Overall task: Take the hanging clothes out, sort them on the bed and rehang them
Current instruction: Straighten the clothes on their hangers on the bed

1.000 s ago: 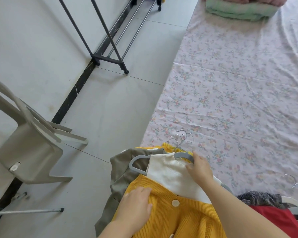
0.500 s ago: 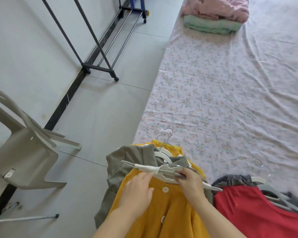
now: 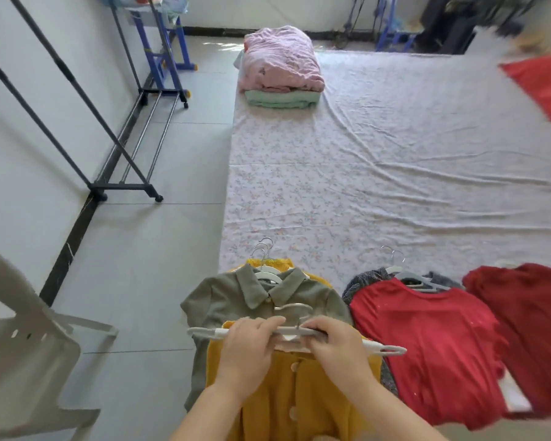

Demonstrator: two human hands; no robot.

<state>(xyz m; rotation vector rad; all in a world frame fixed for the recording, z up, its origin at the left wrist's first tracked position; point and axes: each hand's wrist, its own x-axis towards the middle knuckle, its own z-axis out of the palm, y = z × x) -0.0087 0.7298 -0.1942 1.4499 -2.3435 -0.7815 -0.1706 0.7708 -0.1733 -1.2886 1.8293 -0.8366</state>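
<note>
White hanger [image 3: 291,331] crosswise in my grip, left hand [image 3: 248,353], right hand [image 3: 335,349] curled round it; yellow cardigan [image 3: 299,396] at 6 o'clock.

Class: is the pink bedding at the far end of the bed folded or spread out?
Folded. The pink bedding sits as a compact bundle on a green blanket, covering only one corner of the bed.

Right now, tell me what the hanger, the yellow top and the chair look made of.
The hanger: likely plastic, smooth pale grey, thin moulded arms with a slotted end. The yellow top: soft matte cloth, perhaps a knit; it drapes, the weave is blurred. The chair: probably moulded plastic, beige, slight sheen, with cut slots.
</note>
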